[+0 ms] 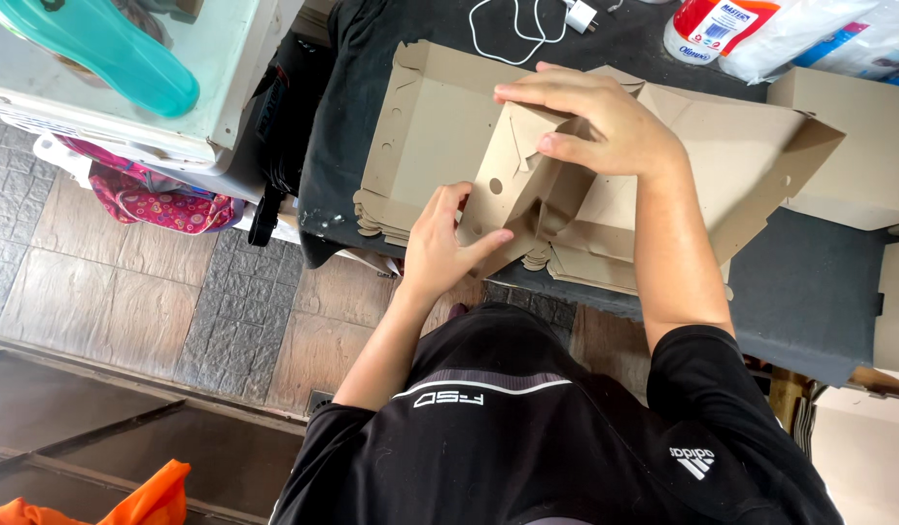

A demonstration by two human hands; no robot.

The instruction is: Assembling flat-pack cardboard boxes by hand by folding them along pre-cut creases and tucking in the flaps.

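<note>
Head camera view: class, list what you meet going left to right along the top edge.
Teal plastic object → white charging cable → white charger plug → red-and-white container → white plastic packet.

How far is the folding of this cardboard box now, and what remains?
Early stage. Done: one corner of the cardboard blank already stands up. In hand: the left hand pinches the near flap, and the right hand presses the far panel. Left: the rest of the blank lies flat, and the stack of flat blanks beneath looks unfolded.
</note>
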